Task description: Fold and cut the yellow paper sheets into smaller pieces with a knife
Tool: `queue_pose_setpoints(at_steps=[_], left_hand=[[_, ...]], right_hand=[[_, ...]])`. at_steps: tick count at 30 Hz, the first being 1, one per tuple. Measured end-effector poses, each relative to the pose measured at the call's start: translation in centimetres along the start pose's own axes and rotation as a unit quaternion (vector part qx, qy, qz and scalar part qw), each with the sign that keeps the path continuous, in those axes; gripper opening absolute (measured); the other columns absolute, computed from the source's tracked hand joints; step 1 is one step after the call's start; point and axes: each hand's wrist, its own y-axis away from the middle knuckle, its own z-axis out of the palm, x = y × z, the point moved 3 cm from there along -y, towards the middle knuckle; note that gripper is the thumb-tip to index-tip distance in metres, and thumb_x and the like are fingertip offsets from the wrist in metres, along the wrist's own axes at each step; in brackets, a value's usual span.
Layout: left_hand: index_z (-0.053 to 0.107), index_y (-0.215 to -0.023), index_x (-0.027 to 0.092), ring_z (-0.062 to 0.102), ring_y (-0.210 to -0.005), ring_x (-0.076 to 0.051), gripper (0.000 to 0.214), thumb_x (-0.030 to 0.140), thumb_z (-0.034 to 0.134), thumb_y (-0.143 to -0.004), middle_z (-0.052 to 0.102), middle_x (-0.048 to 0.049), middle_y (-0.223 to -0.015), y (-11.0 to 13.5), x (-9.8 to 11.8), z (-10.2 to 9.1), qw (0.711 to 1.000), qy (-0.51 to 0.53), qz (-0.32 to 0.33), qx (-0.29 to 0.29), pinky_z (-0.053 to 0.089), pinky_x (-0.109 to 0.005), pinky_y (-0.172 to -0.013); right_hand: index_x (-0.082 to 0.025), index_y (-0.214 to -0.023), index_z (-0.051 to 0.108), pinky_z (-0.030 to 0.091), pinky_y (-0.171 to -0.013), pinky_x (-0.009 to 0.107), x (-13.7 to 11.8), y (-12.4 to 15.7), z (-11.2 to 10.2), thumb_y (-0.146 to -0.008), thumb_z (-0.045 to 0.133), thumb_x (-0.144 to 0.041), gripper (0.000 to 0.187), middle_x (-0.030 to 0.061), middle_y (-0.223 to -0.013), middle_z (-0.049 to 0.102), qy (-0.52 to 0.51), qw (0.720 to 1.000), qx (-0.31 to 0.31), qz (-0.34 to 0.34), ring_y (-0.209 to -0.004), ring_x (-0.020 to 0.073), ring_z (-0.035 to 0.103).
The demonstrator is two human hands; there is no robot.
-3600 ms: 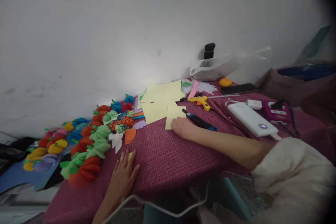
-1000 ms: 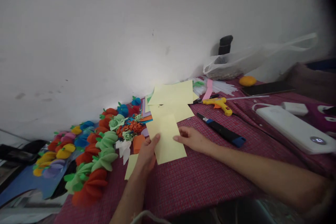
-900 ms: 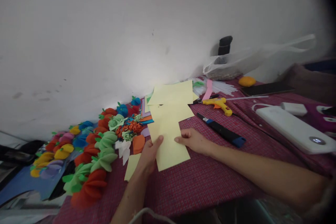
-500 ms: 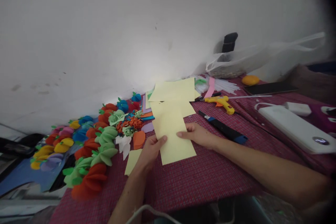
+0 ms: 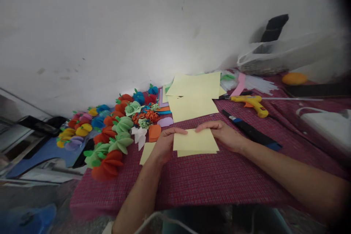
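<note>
Between my two hands is a sheet of pale yellow paper (image 5: 195,142), folded over, with a second edge showing just below the front layer. My left hand (image 5: 166,143) grips its left side, thumb lying along the top fold. On the opposite side my right hand (image 5: 225,134) holds the paper the same way, thumb on the fold. The fingers behind the paper are hidden. Just beyond, larger yellow sheets (image 5: 192,108) lie on the checked red cloth (image 5: 203,179). A smaller yellow piece (image 5: 146,152) lies beside my left wrist.
Several paper pumpkins (image 5: 120,124) line the left side. Near them lie an orange paper piece (image 5: 155,132) and crumpled scraps (image 5: 146,117). To the right are a yellow glue gun (image 5: 251,103), a black cutter (image 5: 251,130), glue sticks (image 5: 260,83) and a white power bank (image 5: 325,124).
The yellow paper was a long flat strip; now it is folded over to about half its length. Both hands have moved to the fold. The view has shifted left.
</note>
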Motion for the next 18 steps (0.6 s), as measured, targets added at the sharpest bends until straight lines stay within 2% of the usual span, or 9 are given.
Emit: queue_pose_setpoints(at_steps=[2, 4, 7, 10, 14, 18], left_hand=[[0.069, -0.076, 0.013, 0.061, -0.061, -0.015, 0.018, 0.019, 0.068, -0.060, 0.069, -0.0056, -0.072, -0.27, 0.04, -0.16, 1.000, 0.015, 0.011, 0.010, 0.043, -0.023, -0.059], [0.065, -0.093, 0.016, 0.063, -0.070, -0.016, 0.030, 0.022, 0.066, -0.063, 0.069, -0.0054, -0.080, -0.64, 0.00, -0.46, 0.999, 0.038, 0.019, 0.019, 0.045, -0.024, -0.063], [0.058, -0.108, 0.017, 0.063, -0.069, -0.018, 0.042, 0.038, 0.059, -0.072, 0.068, -0.0060, -0.079, -1.06, -0.42, -0.87, 0.998, 0.050, -0.007, 0.027, 0.044, -0.025, -0.058], [0.060, -0.102, 0.014, 0.061, -0.064, -0.016, 0.044, 0.047, 0.059, -0.072, 0.067, -0.0061, -0.078, -1.02, -0.85, -0.91, 0.999, 0.010, -0.036, 0.025, 0.042, -0.024, -0.053], [0.062, -0.093, 0.015, 0.057, -0.059, -0.011, 0.036, 0.030, 0.073, -0.062, 0.066, -0.0022, -0.075, -0.76, -0.94, -0.79, 0.999, -0.029, -0.028, 0.020, 0.042, -0.021, -0.054], [0.059, -0.097, 0.015, 0.058, -0.060, -0.012, 0.039, 0.027, 0.073, -0.062, 0.065, -0.0022, -0.075, -0.69, -0.78, -0.79, 0.999, -0.036, -0.019, 0.005, 0.043, -0.021, -0.055]], right_hand=[[-0.021, -0.076, 0.070, 0.041, -0.059, 0.025, 0.07, -0.05, -0.04, -0.065, 0.062, -0.022, 0.014, -0.0001, -0.073, 0.067, -0.011, 1.000, 0.001, -0.001, -0.061, 0.0114, 0.056], [-0.022, -0.075, 0.069, 0.041, -0.058, 0.025, 0.08, -0.09, -0.11, -0.066, 0.061, -0.022, 0.013, -0.0005, -0.072, 0.067, -0.022, 1.000, 0.006, -0.003, -0.060, 0.0116, 0.056], [-0.023, -0.074, 0.069, 0.041, -0.058, 0.026, 0.04, -0.15, -0.16, -0.067, 0.061, -0.024, 0.011, -0.0006, -0.072, 0.067, -0.008, 1.000, 0.021, -0.010, -0.061, 0.0124, 0.056], [-0.023, -0.074, 0.069, 0.041, -0.059, 0.026, 0.03, -0.20, -0.12, -0.067, 0.059, -0.024, 0.012, -0.0010, -0.073, 0.067, 0.046, 0.998, 0.030, -0.028, -0.063, 0.0126, 0.056], [-0.023, -0.078, 0.069, 0.043, -0.063, 0.027, 0.15, -0.27, -0.11, -0.070, 0.055, -0.023, 0.016, -0.0005, -0.077, 0.067, 0.124, 0.990, 0.021, -0.061, -0.067, 0.0136, 0.057], [-0.023, -0.077, 0.069, 0.044, -0.065, 0.027, 0.31, -0.37, -0.11, -0.072, 0.050, -0.020, 0.020, 0.0001, -0.082, 0.068, 0.152, 0.984, 0.006, -0.088, -0.072, 0.0149, 0.059]])
